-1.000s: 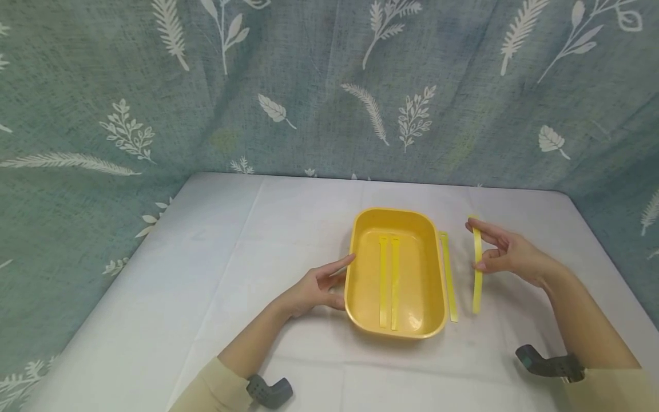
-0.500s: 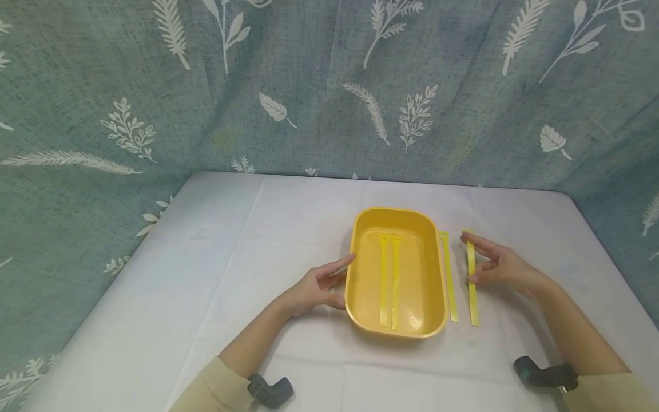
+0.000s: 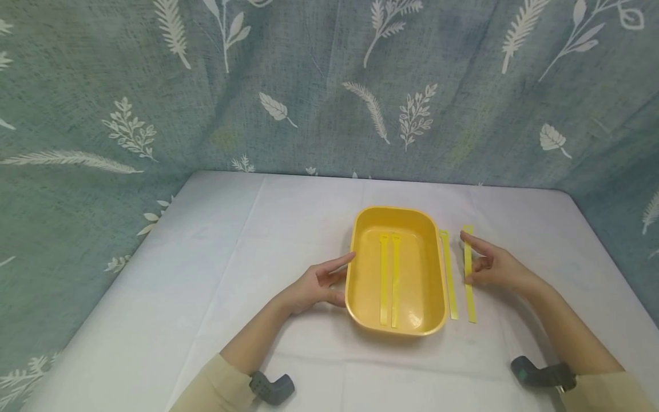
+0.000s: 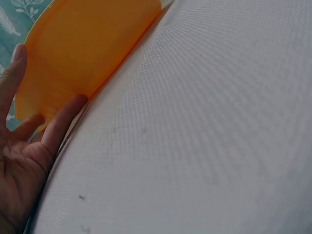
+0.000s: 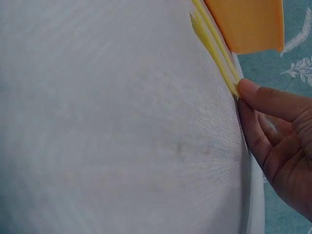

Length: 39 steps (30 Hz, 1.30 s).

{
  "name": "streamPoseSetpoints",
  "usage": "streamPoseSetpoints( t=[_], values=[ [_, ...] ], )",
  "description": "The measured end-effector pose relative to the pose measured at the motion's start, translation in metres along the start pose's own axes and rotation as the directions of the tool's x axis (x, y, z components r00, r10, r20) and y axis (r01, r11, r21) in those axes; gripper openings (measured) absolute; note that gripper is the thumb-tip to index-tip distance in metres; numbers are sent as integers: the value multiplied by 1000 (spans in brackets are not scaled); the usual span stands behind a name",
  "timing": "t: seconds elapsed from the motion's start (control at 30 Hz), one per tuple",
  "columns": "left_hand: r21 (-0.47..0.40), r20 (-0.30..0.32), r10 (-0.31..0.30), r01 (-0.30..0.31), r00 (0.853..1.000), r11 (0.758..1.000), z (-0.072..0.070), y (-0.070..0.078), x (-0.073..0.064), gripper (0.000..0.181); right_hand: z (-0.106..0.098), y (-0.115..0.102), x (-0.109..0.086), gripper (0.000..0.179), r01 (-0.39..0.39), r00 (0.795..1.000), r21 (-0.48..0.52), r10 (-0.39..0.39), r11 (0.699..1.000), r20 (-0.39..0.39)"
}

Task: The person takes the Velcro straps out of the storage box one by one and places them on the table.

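A yellow plastic tray (image 3: 419,269) with rounded corners stands on the white cloth. My left hand (image 3: 314,289) rests against its left side, fingers spread along the outer wall (image 4: 87,53). On the tray's floor lie two flat yellow strips, a left one (image 3: 383,286) and a right one (image 3: 395,286), side by side, each with a slotted far end. Just outside the tray's right wall is another such strip (image 3: 449,280). Further right, my right hand (image 3: 496,269) pinches a similar strip (image 3: 471,303) between thumb and fingers, low over the cloth and roughly parallel to its neighbour.
White cloth (image 3: 247,240) covers the table. A blue-green curtain (image 3: 319,114) with white leaf prints hangs behind and at the sides. Dark wrist-worn devices sit on the left arm (image 3: 272,389) and the right arm (image 3: 543,375).
My right hand has moved left and lower with its strip, bringing it closer to the one beside the tray. The left hand and tray have stayed in place.
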<state>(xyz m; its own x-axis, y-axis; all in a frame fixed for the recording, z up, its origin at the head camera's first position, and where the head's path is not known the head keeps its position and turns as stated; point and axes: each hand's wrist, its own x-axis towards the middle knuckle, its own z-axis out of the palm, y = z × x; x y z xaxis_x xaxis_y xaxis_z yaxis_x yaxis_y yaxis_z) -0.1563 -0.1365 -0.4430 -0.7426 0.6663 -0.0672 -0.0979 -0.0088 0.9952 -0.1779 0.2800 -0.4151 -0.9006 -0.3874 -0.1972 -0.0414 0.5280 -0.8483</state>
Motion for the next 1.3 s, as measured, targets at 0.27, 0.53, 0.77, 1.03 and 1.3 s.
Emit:
streamPoseSetpoints(
  t=[0.27,0.53,0.77,1.03,1.3],
  values=[
    [-53,9,-14,15,1000,998,-1,-1,1,94,-1,-6,0,99,26,998,-284,-44,959,-55],
    [-87,19,-13,15,1000,996,-1,-1,-1,91,1,-6,2,94,0,992,-373,-47,928,-115],
    [-95,22,-10,13,1000,995,-1,0,-1,90,2,-3,6,81,-40,993,-372,-5,927,-121],
    [-95,17,-13,15,1000,995,0,0,0,92,2,-5,8,76,-15,995,-382,-24,924,-97],
    [-94,13,-6,7,1000,996,0,0,-1,93,0,-3,11,81,-52,996,-354,21,934,-91]
  ],
)
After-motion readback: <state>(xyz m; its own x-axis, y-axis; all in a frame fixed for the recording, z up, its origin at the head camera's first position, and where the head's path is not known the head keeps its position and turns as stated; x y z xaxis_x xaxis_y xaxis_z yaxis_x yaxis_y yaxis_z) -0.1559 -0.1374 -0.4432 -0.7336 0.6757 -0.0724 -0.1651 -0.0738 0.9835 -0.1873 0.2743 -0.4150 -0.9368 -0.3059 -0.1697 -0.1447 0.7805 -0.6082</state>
